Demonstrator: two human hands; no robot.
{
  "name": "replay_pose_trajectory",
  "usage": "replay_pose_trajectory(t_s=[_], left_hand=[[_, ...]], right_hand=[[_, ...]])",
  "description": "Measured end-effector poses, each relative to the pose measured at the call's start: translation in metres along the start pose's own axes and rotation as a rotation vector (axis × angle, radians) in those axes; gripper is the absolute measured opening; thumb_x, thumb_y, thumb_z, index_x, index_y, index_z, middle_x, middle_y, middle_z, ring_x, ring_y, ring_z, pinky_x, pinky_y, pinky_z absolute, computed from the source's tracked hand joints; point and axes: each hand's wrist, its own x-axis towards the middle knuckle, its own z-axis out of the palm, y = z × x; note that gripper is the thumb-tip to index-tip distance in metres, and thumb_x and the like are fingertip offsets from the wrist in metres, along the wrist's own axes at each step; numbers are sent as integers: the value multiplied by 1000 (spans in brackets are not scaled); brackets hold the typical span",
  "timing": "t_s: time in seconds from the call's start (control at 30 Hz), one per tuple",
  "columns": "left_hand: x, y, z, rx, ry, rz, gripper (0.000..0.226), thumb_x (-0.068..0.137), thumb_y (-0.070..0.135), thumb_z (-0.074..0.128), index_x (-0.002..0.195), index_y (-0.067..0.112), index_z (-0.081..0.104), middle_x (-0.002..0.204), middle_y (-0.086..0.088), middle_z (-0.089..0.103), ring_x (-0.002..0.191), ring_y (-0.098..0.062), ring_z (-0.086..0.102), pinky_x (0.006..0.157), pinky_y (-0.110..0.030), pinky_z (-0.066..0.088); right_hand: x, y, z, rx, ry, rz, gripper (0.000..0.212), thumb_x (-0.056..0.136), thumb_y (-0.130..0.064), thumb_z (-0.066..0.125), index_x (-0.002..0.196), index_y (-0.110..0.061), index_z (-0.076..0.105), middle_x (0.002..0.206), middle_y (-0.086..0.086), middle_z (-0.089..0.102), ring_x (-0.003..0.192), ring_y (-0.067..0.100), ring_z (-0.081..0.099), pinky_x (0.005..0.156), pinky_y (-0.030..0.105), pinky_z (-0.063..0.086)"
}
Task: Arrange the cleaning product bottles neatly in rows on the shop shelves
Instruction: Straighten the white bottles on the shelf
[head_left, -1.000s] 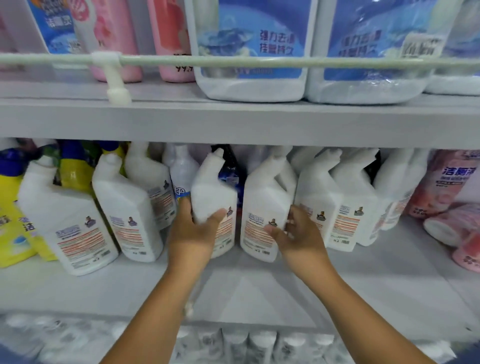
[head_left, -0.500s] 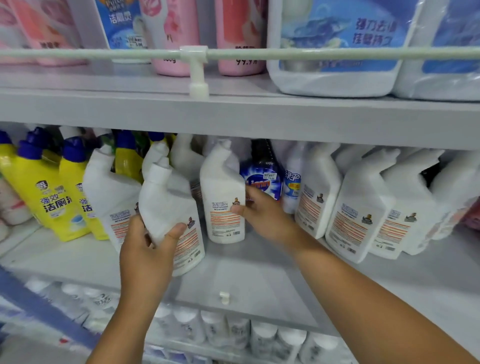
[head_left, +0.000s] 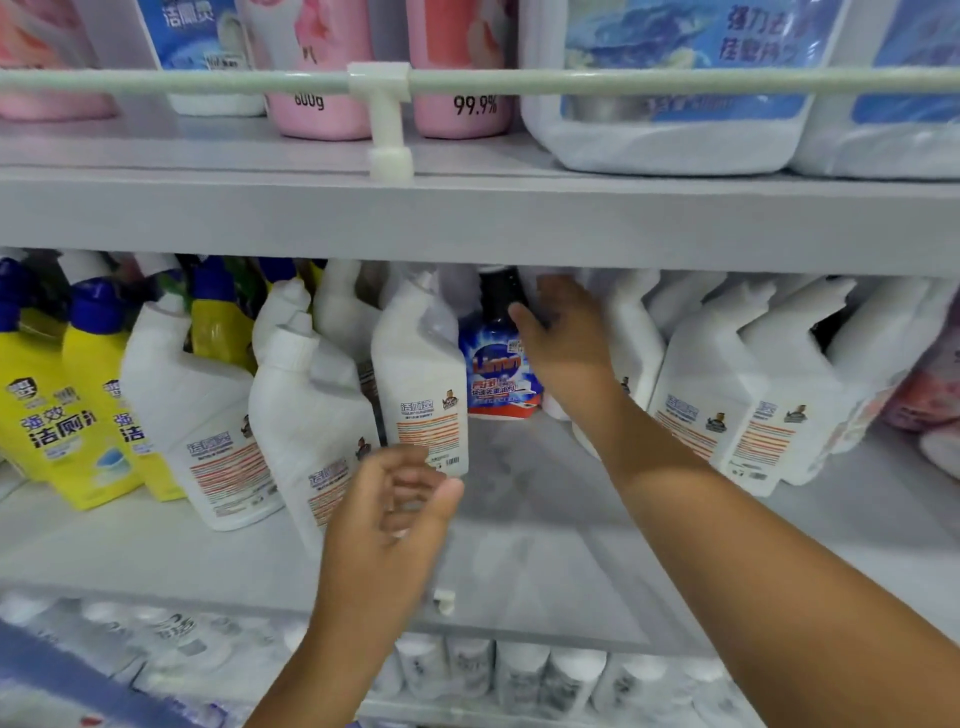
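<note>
On the middle shelf (head_left: 519, 519) stand white angled-neck cleaner bottles. A leaning one (head_left: 306, 415) sits between another white bottle (head_left: 197, 405) and an upright one (head_left: 421, 384). My left hand (head_left: 395, 509) hovers just in front of the leaning bottle, fingers loose, holding nothing. My right hand (head_left: 566, 343) reaches deep into the shelf with straight fingers, between a blue-labelled dark bottle (head_left: 498, 374) and a white bottle (head_left: 631, 332). More white bottles (head_left: 696, 389) crowd the right side.
Yellow bottles with blue caps (head_left: 41, 405) fill the shelf's left end and pink packs (head_left: 930, 395) its right end. The upper shelf holds pink bottles (head_left: 322, 109) and large white jugs (head_left: 670, 104) behind a rail (head_left: 623, 80). Small white bottles (head_left: 519, 670) line the shelf below.
My left hand has set its white bottle down among the left ones and let go. My right hand has left the upright bottle and moved up and back, right of the blue-labelled bottle.
</note>
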Motion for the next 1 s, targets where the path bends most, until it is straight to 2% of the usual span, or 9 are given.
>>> replay_pose_trajectory(t_s=[0.07, 0.13, 0.27, 0.43, 0.57, 0.73, 0.8, 0.9, 1.0], left_hand=[[12, -4, 15, -66, -150, -118, 32, 85, 22, 82, 110, 33, 65, 100, 8, 75, 95, -9, 71, 94, -43, 56], [26, -11, 25, -21, -208, -135, 32, 87, 23, 79, 113, 37, 64, 105, 11, 75, 95, 1, 70, 93, -35, 56], [46, -23, 36, -44, -160, -145, 34, 86, 26, 80, 111, 40, 62, 114, 8, 72, 102, -4, 68, 85, -20, 50], [48, -26, 38, -76, -127, -133, 37, 90, 17, 75, 118, 35, 57, 118, 6, 67, 110, -11, 64, 93, -24, 50], [50, -33, 35, -78, -134, -98, 40, 88, 16, 78, 106, 44, 56, 118, 3, 67, 109, -15, 64, 94, -29, 51], [52, -28, 33, -154, -160, 11, 31, 88, 12, 77, 108, 32, 64, 114, 9, 70, 105, -6, 67, 84, -13, 53], [55, -26, 39, -83, -238, 60, 39, 87, 18, 79, 115, 37, 62, 118, 18, 67, 109, 3, 63, 90, -17, 53], [60, -20, 60, 92, -518, 28, 76, 80, 33, 86, 143, 42, 45, 136, 23, 56, 120, 3, 55, 98, -24, 48], [53, -8, 87, 132, -816, -17, 73, 80, 28, 86, 136, 53, 47, 131, 21, 63, 110, 5, 64, 92, -22, 54]], right_hand=[[17, -7, 8, -95, -80, 39, 43, 93, -30, 67, 129, -10, 57, 128, 10, 62, 116, 27, 60, 91, 25, 42], [30, -8, 23, -91, -107, 77, 44, 91, -24, 70, 129, -7, 57, 127, 13, 62, 117, 29, 59, 92, 25, 43], [39, -4, 42, -200, -60, 97, 44, 82, -30, 77, 115, -4, 65, 117, 17, 65, 112, 33, 60, 91, 27, 41], [13, -22, 32, -268, -36, 72, 40, 86, -33, 74, 112, -4, 64, 117, 16, 57, 102, 33, 59, 95, 39, 47], [-23, -26, 9, -178, 60, 55, 28, 84, -28, 73, 105, -11, 66, 108, 8, 58, 95, 25, 60, 82, 28, 42], [-62, -31, -53, -85, -47, 60, 26, 87, -22, 76, 108, -12, 65, 109, 7, 59, 94, 18, 58, 80, 21, 41], [-79, -30, -79, -87, -114, 77, 29, 87, -20, 76, 114, -13, 65, 110, 4, 60, 99, 18, 59, 86, 26, 47], [-103, -23, -113, -71, -121, 62, 28, 85, -16, 78, 107, -28, 64, 105, -4, 58, 102, 16, 59, 94, 31, 48], [-119, -11, -146, -51, -106, 51, 29, 84, -15, 79, 101, -32, 62, 100, -9, 58, 101, 12, 60, 90, 29, 48]])
